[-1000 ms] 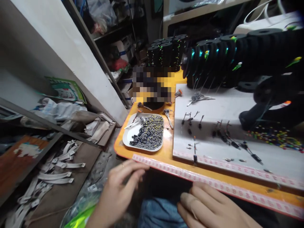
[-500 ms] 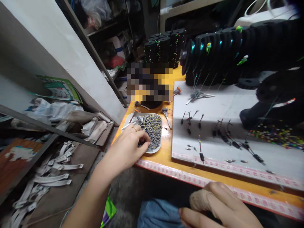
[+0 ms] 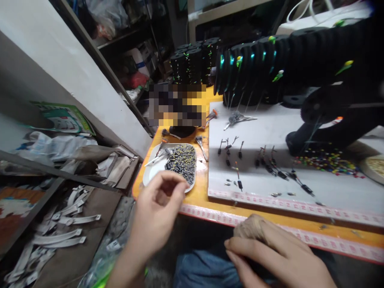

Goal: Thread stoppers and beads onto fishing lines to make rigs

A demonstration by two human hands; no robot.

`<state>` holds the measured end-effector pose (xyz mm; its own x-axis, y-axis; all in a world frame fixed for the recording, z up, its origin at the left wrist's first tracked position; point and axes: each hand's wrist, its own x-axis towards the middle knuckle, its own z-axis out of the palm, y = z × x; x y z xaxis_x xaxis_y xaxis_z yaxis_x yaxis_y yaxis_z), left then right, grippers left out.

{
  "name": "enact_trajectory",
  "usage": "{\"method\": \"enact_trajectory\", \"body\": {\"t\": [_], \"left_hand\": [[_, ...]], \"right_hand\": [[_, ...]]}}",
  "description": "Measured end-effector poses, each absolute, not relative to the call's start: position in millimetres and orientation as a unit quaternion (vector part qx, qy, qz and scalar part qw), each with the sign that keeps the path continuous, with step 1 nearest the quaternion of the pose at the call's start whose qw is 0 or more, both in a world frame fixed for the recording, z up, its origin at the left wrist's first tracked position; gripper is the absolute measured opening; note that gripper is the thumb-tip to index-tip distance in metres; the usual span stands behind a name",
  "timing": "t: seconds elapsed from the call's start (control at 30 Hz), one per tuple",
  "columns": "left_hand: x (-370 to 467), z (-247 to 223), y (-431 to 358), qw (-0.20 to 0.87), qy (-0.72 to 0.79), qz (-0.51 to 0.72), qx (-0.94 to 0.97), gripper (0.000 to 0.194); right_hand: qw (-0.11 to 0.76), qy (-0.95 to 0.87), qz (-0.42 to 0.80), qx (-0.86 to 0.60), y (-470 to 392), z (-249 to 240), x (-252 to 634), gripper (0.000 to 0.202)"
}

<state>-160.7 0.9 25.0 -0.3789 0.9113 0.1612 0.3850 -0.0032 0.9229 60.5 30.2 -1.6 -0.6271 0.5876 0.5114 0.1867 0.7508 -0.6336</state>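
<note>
My left hand (image 3: 162,204) is over the near edge of a white tray (image 3: 152,176). Its thumb and index fingertips are pressed together, and whatever small thing may be between them is not visible. Inside the tray lies a heap of small grey and yellow cylindrical pieces (image 3: 184,160), with a bundle of thin stems at its left side. Near the table's front edge, above my lap, my right hand (image 3: 276,252) is closed in a pinch, with a tan wrap on one finger. What its fingertips hold, if anything, is too small to make out.
A white board (image 3: 225,176) carries several black weights with short stems. A measuring tape (image 3: 222,216) runs along the table's front edge. Black spools (image 3: 255,68) of line on a stand rise behind. Colourful beads (image 3: 330,160) lie to the right, and a shelf stands left.
My left hand has lifted out of the heap of pieces and drawn back toward me, fingertips pinched. My right hand stays pinched near the table edge. The view has shifted slightly right.
</note>
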Motion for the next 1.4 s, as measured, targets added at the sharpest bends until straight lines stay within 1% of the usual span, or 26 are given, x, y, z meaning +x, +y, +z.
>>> {"method": "enact_trajectory", "body": {"t": [0.07, 0.13, 0.2, 0.3, 0.4, 0.5, 0.67, 0.87, 1.13, 1.4], "left_hand": [[-135.8, 13.8, -10.5, 0.435, 0.551, 0.591, 0.398, 0.006], [-113.1, 1.8, -19.0, 0.548, 0.449, 0.634, 0.309, 0.01], [-95.5, -7.8, -24.9, 0.609, 0.391, 0.65, 0.231, 0.011], [-80.0, -13.2, -30.6, 0.654, 0.364, 0.644, 0.157, 0.012], [-73.1, -8.7, -33.4, 0.658, 0.373, 0.645, 0.109, 0.015], [-69.0, -0.5, -32.7, 0.641, 0.398, 0.652, 0.072, 0.023], [-64.0, 3.4, -29.8, 0.627, 0.386, 0.672, 0.073, 0.028], [-62.7, -1.0, -30.9, 0.616, 0.378, 0.686, 0.085, 0.031], [-62.5, 0.1, -30.1, 0.61, 0.384, 0.689, 0.081, 0.037], [-62.4, 0.1, -30.4, 0.608, 0.388, 0.687, 0.09, 0.037]], "right_hand": [[0.389, -0.831, 0.311, -0.248, 31.0, 5.1, 58.1, 0.02], [0.395, -0.804, 0.352, -0.271, 31.4, 11.3, 57.7, 0.018], [0.388, -0.779, 0.4, -0.286, 31.3, 16.2, 59.1, 0.017], [0.344, -0.749, 0.479, -0.303, 30.7, 21.8, 61.7, 0.017], [0.312, -0.733, 0.527, -0.296, 30.6, 27.0, 63.1, 0.016], [0.29, -0.734, 0.537, -0.298, 30.6, 31.5, 64.0, 0.014], [0.253, -0.726, 0.565, -0.298, 30.3, 32.1, 65.7, 0.016], [0.256, -0.724, 0.551, -0.327, 30.8, 33.9, 62.1, 0.012], [0.259, -0.736, 0.524, -0.341, 30.5, 33.3, 61.0, 0.015], [0.222, -0.732, 0.562, -0.316, 28.0, 24.7, 68.2, 0.015]]}}
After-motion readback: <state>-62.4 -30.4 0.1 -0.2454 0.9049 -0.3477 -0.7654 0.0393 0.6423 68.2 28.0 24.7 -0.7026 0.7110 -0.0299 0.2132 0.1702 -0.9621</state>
